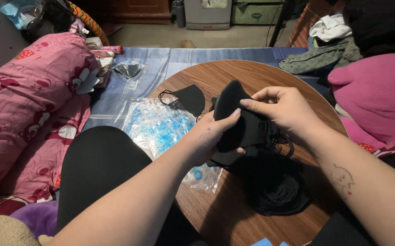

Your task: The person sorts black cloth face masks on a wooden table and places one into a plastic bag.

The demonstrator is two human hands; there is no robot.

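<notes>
Both hands are working on one black face mask (236, 119), which is being held up just above the round wooden tabletop (234, 73). The left hand (211, 139) is cupping it from below with its fingers (234, 114) clenched on the fabric, while the right hand (284, 109) is pinching the mask's upper edge between thumb and fingertips. Judging from this, the step in hand looks like separating or shaping a single mask taken off the dark heap of masks (275, 187) lying under the wrists; the next move would be calling for a clean hold on the thin ear loops, which are tangling beside the right hand. Counting: one mask is being gripped, one folded black mask (190, 98) is lying apart on the tabletop's far left, and the heap's number cannot be told. One clear plastic bag with blue print (159, 125) is overhanging the tabletop's left edge, and one smaller clear packet with something dark inside (128, 69) is resting on the blue sheet (206, 55) beyond.
</notes>
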